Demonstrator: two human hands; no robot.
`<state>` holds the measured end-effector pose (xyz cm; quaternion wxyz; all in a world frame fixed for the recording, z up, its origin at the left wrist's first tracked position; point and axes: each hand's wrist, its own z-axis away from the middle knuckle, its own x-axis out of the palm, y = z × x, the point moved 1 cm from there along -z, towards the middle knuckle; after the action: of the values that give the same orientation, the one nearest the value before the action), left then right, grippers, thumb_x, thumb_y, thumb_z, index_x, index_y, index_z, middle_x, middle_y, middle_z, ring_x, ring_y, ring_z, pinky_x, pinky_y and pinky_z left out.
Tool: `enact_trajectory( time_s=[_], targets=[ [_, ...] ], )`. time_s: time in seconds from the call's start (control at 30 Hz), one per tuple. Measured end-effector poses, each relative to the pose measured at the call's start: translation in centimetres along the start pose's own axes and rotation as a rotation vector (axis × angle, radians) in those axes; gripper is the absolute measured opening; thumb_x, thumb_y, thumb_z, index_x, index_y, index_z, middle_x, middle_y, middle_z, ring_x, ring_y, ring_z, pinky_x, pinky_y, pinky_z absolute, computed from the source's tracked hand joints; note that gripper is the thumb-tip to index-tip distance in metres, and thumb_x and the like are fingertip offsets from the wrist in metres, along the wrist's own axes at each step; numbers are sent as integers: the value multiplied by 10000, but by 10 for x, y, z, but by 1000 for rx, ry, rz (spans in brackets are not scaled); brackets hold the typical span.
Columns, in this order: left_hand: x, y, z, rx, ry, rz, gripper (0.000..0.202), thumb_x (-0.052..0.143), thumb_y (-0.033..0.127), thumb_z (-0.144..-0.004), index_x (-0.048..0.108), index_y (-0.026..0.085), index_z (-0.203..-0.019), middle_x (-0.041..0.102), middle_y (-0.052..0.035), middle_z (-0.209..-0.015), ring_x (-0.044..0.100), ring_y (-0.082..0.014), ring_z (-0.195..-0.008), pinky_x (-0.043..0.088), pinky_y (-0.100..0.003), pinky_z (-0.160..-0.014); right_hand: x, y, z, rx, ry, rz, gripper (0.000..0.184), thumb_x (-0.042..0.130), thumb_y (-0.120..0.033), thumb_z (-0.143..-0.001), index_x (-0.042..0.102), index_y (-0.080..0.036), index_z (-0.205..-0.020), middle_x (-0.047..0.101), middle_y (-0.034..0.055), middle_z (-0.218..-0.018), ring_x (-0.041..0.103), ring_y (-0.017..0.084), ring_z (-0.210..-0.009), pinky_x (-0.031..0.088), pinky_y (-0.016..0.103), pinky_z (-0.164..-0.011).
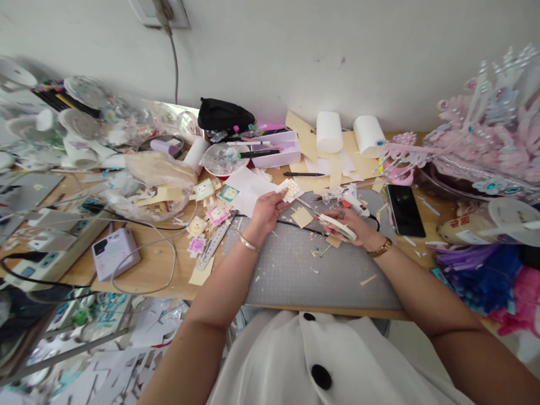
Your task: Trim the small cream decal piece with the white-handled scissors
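My left hand (270, 209), with a bangle at the wrist, pinches a small white paper square (291, 190) bearing a beige pattern. Closed around a pair of white-handled scissors (338, 226) is my right hand (354, 224), which has a watch at its wrist. The blades point left toward the paper's lower edge; whether they touch it I cannot tell. Below the blades lies a beige paper square (302, 217) on the grey cutting mat (291, 275). A white paper sheet (248, 188) lies behind my left hand. Small face-decorated squares (218, 213) sit left of it.
A metal ruler (213, 247) lies along the mat's left side. A hot glue gun (348, 197) and black phone (405, 211) are to the right. Behind stand a lilac tray (276, 149) and white rolls (329, 132). A cable (175, 256) loops at left; a drink cup (481, 222) lies right.
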<state>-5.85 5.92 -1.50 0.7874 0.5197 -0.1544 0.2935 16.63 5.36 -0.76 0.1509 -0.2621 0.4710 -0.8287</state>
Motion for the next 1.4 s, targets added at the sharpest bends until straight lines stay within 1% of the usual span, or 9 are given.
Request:
enact_trajectory(
  time_s=[0.3, 0.4, 0.5, 0.6, 0.77, 0.83, 0.97, 1.27, 1.4],
  targets=[
    [-1, -1, -1, 9, -19, -2, 185, 775, 188, -723, 609, 121, -677, 713, -56, -751, 703, -159, -718, 530, -411, -957, -1, -2, 1, 20, 18, -25, 364, 808, -315, -586, 716, -114, -875, 597, -12, -548, 410, 43, -363, 265, 163, -307],
    [-1, -1, -1, 6, 1, 12, 187, 774, 179, -725, 603, 121, -675, 711, -50, -747, 701, -153, -701, 524, -424, -971, -4, -1, 1, 13, -25, -12, 361, 808, -291, -593, 709, -107, -887, 633, 2, -569, 408, 41, -349, 259, 167, -300],
    [-1, 0, -1, -11, 14, 20, 141, 754, 164, -743, 626, 110, -719, 723, -66, -784, 704, -159, -703, 527, -430, -969, -7, 1, 1, -21, -90, 9, 378, 813, -329, -610, 702, -102, -891, 674, 36, -617, 421, 41, -348, 280, 172, -315],
    [-2, 1, -1, -13, 13, 39, 99, 724, 142, -765, 638, 97, -744, 726, -75, -787, 705, -160, -701, 532, -427, -966, -9, 5, 1, -52, -112, 12, 393, 805, -366, -633, 696, -109, -909, 700, 67, -671, 447, 53, -372, 298, 178, -331],
    [-2, 1, 0, -9, -27, 62, 100, 733, 144, -757, 645, 97, -762, 739, -86, -828, 719, -176, -768, 526, -418, -985, -14, 6, 4, -82, -66, -18, 346, 787, -407, -665, 687, -155, -880, 660, 29, -660, 467, 70, -439, 298, 172, -351],
    [-2, 1, 0, -9, -29, 65, 86, 722, 134, -762, 646, 94, -758, 738, -87, -818, 722, -185, -783, 530, -413, -981, -15, 5, 5, -58, -42, -24, 344, 798, -407, -652, 685, -171, -876, 636, 12, -649, 466, 69, -448, 287, 163, -344],
    [-2, 1, -1, -7, -22, 57, 72, 701, 129, -774, 643, 98, -744, 738, -78, -807, 720, -179, -780, 538, -399, -969, -14, 1, 5, 14, -6, -8, 377, 819, -380, -622, 692, -189, -922, 629, 7, -652, 495, 74, -461, 320, 153, -341],
    [-1, 0, 0, 2, -18, 1, 156, 748, 175, -747, 617, 111, -692, 726, -71, -799, 709, -159, -749, 536, -402, -961, -7, 0, 1, 48, 46, -22, 414, 859, -342, -526, 689, -143, -846, 625, -4, -586, 434, 46, -371, 295, 143, -294],
    [0, 0, 0, -2, -13, -3, 190, 756, 178, -739, 596, 121, -656, 708, -57, -747, 700, -150, -724, 537, -394, -956, -6, -2, 2, 36, 38, -21, 383, 849, -331, -546, 698, -132, -836, 614, -4, -565, 433, 49, -369, 290, 149, -295]
  ],
)
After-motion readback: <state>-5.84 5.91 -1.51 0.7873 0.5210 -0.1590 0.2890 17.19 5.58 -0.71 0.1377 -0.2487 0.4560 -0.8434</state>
